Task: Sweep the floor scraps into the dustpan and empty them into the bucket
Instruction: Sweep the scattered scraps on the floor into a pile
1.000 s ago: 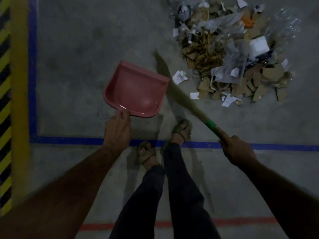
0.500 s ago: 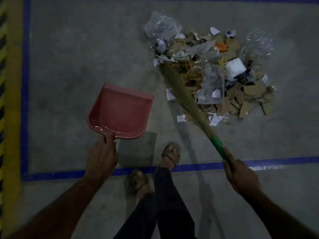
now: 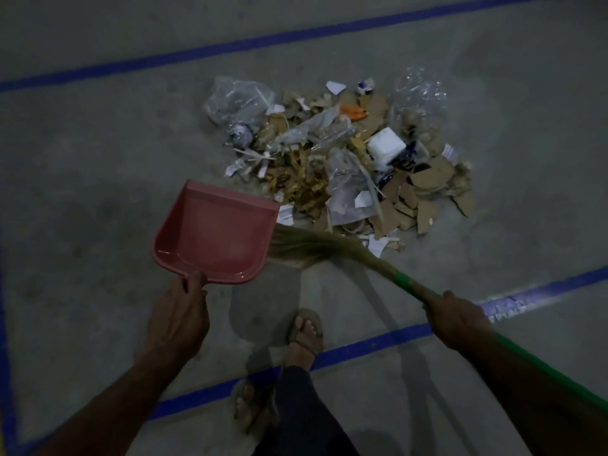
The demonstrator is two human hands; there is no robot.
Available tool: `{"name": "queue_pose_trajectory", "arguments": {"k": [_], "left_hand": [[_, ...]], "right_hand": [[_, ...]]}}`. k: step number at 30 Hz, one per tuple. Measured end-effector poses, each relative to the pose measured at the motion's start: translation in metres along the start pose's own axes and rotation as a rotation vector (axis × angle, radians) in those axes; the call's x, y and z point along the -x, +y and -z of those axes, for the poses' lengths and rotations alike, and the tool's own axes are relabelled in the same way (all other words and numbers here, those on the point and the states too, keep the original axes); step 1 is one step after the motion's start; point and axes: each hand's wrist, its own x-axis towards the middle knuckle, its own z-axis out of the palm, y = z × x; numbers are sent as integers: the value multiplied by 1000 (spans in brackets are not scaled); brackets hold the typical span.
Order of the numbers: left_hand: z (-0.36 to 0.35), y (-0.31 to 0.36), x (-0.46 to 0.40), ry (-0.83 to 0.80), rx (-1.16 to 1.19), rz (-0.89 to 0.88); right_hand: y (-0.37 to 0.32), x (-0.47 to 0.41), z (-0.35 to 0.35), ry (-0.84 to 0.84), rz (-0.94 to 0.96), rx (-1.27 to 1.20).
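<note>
Broom (image 3: pixel 306 246) head has swung vs 0.5 s ago: was lying up into the scrap pile (image 3: pixel 342 159), bristles now pulled back to the near edge of the pile, tips right at the dustpan (image 3: pixel 214 232) right side wall, maybe touching, can't confirm. Dustpan has also come fwd: open lip now just beside the pile's near-left edge, 1 white paper bit right at the lip corner. Pan interior looks bare, no scraps in yet.

Grip state: left hand (image 3: pixel 179 319) holds the dustpan handle, thumb on top, fingers wrapped under. Right hand (image 3: pixel 455 319) clenched round the green broom handle (image 3: pixel 408 283), stick runs back under the forearm.

Pile is on the floor (image 3: pixel 98 143) inside the blue tape lines (image 3: pixel 362 348), mostly cardboard bits, plastic film, paper; looks unmoved. Bucket not in frame.

Read: stroke swept little or nothing in. Task barely started, 0 loads done. Broom sits on the wrong side, btwn pan and person; IMO needs to go behind the pile and drag toward the lip. Film is light, prob snags or slides over the rim.
</note>
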Motion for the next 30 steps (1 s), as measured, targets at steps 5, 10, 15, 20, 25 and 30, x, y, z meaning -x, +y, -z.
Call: {"name": "queue_pose_trajectory", "arguments": {"k": [5,10,15,20,25,30], "left_hand": [[3,31,-14,-3,4,-16],[6,44,-31,-12,-1,-21],[6,46,-47,-17,-15,-32],[12,45,-58,-30,2,-74],[31,47,-66,-35,5,-82],[48,46,-90,-67,-10,-110]], "right_hand": [[7,-33,17,50,-42,-42],[25,-48,27,100,-42,-55],[34,-53,45,150,-17,-74],[36,-38,44,197,-14,-180],[35,26,14,85,0,-345],[18,106,-20,73,-109,-526]]}}
